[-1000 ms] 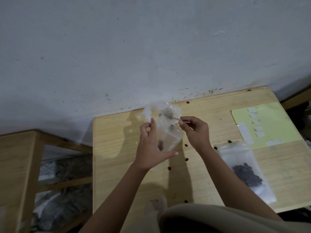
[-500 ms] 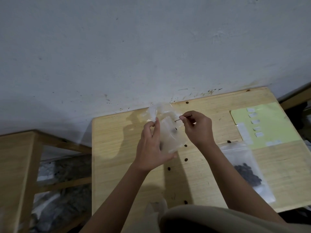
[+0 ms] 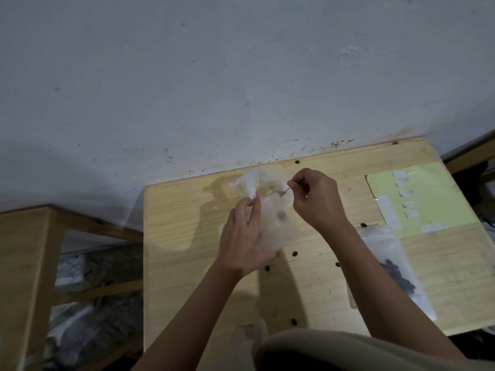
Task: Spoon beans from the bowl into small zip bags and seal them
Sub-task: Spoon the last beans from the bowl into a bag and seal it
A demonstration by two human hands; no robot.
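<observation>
A person spoons beans into a small zip bag (image 3: 270,223) held above a wooden table (image 3: 187,263).

The left hand (image 3: 245,242) pinches the clear bag's mouth between thumb and fingers and cups its side, holding it upright just over the tabletop; a dark bean shows through the plastic. The right hand (image 3: 317,198) pinches a thin spoon (image 3: 288,188), its tip at the bag's opening. A crumpled clear plastic (image 3: 254,182) lies just behind the bag (whether it hides a bowl cannot be told). To the right lies a filled bag of dark beans (image 3: 396,274), near a pale green sheet (image 3: 428,199) bearing white labels. Stray beans (image 3: 295,254) dot the table.
</observation>
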